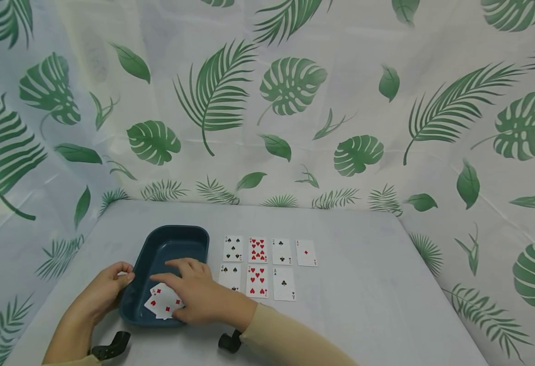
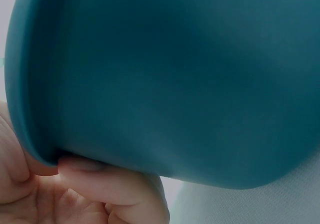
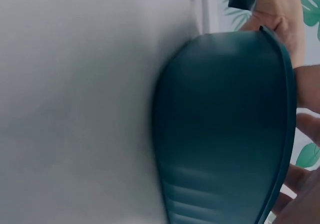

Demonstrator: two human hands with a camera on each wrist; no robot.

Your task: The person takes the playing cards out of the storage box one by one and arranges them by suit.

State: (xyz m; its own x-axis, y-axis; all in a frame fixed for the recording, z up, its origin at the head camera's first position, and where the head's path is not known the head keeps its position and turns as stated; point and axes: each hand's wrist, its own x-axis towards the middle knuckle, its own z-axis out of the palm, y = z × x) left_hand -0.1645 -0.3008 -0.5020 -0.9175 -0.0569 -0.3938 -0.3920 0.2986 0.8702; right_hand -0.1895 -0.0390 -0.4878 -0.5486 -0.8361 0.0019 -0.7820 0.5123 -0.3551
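A dark blue tray (image 1: 176,230) stands on the left of the table; its outer wall (image 2: 150,84) fills the left wrist view. My left hand (image 1: 105,284) pinches the rim at the tray's left side. Over the tray reaches my right hand (image 1: 203,295), its fingers spread. Beneath it lies a loose pile of playing cards (image 1: 159,304) with red pips, partly covered by the thumb side of that hand. In the right wrist view the right hand's fingers (image 3: 310,126) show only in part beyond the tray's rim; whether they touch a card cannot be seen.
Two rows of face-up playing cards lie right of the tray. The back row includes a five of spades (image 1: 233,249) and an ace of diamonds (image 1: 306,253); the front row has a seven of hearts (image 1: 257,280) and an ace of clubs (image 1: 284,283). A leaf-patterned curtain (image 1: 295,152) hangs behind the table.
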